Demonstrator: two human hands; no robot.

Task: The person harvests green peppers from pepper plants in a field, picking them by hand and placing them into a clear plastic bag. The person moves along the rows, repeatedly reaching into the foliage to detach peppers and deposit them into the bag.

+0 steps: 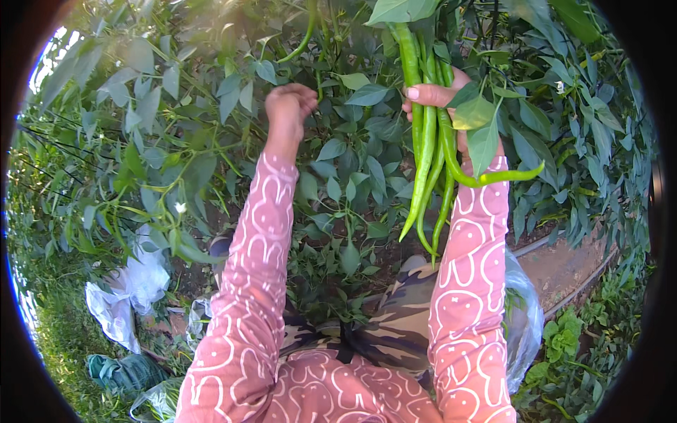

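A bunch of long green chili peppers (424, 153) hangs from my right hand (439, 95), whose thumb and fingers close around the upper part of the pods. One pod curves out to the right across my wrist, and leaves cover part of that hand. My left hand (290, 108) is raised among the pepper plants with its fingers curled in. Just beside its fingertips a slender green pepper (320, 79) hangs down; whether they touch it is unclear. Above this hand another green chili pepper (302, 38) dangles from the foliage.
Dense pepper plants (365, 127) surround both arms. A clear plastic bag (522, 322) with green contents stands by my right side. White plastic sheeting (124, 291), a green bundle (126, 373) and another clear bag (158, 399) lie at left. A pale hose or pipe (579, 285) runs along the soil.
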